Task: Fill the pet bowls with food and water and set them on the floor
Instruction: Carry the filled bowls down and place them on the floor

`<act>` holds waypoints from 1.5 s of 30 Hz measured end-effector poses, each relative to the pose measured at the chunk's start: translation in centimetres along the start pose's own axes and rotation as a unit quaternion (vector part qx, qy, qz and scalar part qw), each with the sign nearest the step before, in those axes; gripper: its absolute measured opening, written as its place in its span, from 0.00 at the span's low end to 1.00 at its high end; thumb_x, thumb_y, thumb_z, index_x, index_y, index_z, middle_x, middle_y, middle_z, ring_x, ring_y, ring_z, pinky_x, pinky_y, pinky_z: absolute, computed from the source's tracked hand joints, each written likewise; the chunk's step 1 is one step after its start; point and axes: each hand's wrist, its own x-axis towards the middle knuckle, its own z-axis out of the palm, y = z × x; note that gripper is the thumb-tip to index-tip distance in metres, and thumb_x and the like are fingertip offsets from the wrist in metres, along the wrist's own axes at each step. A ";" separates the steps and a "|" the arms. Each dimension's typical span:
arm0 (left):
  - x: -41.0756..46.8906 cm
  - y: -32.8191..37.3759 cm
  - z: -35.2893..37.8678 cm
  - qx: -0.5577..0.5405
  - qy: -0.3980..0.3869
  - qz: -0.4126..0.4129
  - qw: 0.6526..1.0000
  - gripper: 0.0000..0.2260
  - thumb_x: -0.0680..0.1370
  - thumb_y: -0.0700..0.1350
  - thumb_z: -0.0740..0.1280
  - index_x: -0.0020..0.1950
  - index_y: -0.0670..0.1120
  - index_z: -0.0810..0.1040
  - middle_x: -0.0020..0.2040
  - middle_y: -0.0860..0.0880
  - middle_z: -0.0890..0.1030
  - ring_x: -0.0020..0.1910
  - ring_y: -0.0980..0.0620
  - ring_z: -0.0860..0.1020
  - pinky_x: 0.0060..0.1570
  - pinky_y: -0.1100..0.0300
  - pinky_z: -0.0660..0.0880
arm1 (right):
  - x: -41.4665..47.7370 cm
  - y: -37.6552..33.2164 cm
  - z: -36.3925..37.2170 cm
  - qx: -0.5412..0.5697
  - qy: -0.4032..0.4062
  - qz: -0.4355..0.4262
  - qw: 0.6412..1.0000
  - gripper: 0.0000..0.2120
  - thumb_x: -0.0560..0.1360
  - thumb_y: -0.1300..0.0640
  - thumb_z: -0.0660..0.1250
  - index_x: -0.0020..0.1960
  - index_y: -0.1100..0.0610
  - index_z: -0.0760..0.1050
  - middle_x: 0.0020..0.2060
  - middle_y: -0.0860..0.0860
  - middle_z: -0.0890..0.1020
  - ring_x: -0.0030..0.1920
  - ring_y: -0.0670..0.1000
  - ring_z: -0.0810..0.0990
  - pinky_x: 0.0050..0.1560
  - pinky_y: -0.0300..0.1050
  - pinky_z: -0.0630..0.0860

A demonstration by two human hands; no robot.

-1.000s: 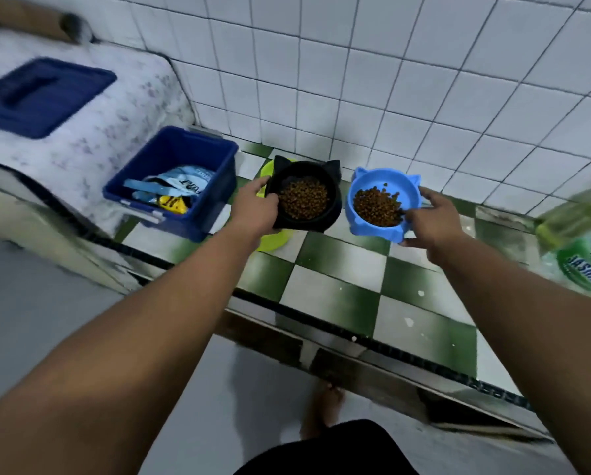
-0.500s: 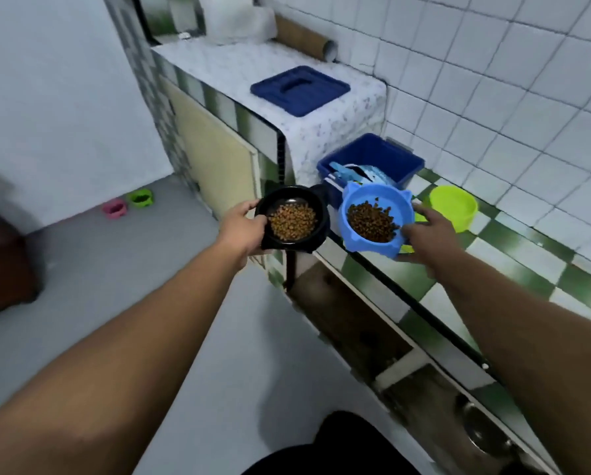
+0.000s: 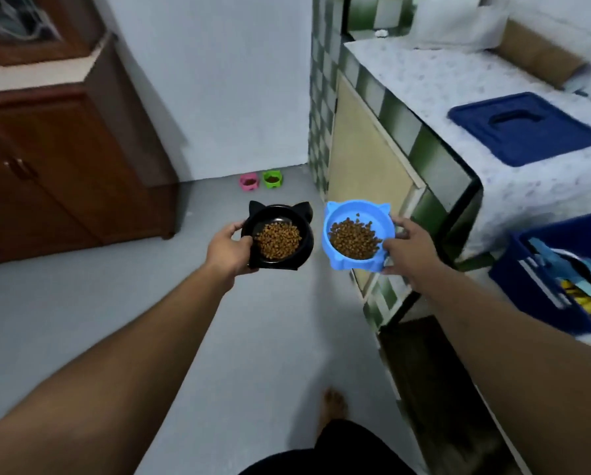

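Left hand (image 3: 228,250) grips the black bowl (image 3: 304,248) by its rim, kibble (image 3: 278,241) inside, up above the floor (image 3: 81,320). Back by the wall, pink bowl (image 3: 249,182) and green bowl (image 3: 272,179) sit together. Right hand (image 3: 407,248), fingers (image 3: 399,223) curled round the kibble-filled blue bowl (image 3: 376,221), beside the worktop (image 3: 424,80).

Dim, flat indoor light with a cool bluish cast; faint soft shadows lie on the grey floor (image 3: 81,320). Wide-angle distortion bows the edges, and detail looks soft, slightly smeared.

The black bowl (image 3: 274,214) hides fingers of the left grip (image 3: 228,250).
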 end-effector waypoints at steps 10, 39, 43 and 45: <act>13.9 2.9 -3.1 -0.044 0.098 -0.023 0.994 0.14 0.83 0.34 0.60 0.64 0.50 0.74 0.49 0.40 0.81 0.48 0.40 0.82 0.38 0.47 0.83 | 16.2 -5.8 11.6 -0.072 -0.085 0.017 0.994 0.22 0.75 0.71 0.62 0.50 0.42 0.76 0.46 0.49 0.82 0.45 0.54 0.83 0.45 0.60 0.83; 75.5 -1.5 -2.0 0.079 0.157 -0.185 0.967 0.20 0.80 0.47 0.62 0.73 0.49 0.72 0.58 0.44 0.82 0.56 0.41 0.82 0.56 0.38 0.81 | 69.6 -4.9 45.6 -0.147 -0.053 0.087 0.984 0.26 0.73 0.70 0.68 0.67 0.50 0.72 0.53 0.50 0.77 0.55 0.59 0.80 0.51 0.68 0.80; 83.4 -6.9 0.4 0.107 0.167 -0.184 0.963 0.17 0.80 0.47 0.62 0.68 0.48 0.76 0.56 0.45 0.83 0.53 0.42 0.82 0.54 0.40 0.82 | 78.2 1.3 48.6 -0.164 -0.045 0.107 0.980 0.28 0.73 0.70 0.68 0.68 0.48 0.71 0.53 0.48 0.78 0.54 0.58 0.81 0.49 0.67 0.81; 87.7 -10.0 1.8 0.112 0.161 -0.176 0.965 0.16 0.82 0.45 0.62 0.70 0.48 0.76 0.57 0.45 0.82 0.54 0.43 0.82 0.55 0.43 0.81 | 82.6 4.9 50.0 -0.175 -0.027 0.100 0.979 0.28 0.74 0.71 0.67 0.67 0.47 0.72 0.55 0.50 0.78 0.54 0.58 0.81 0.50 0.66 0.81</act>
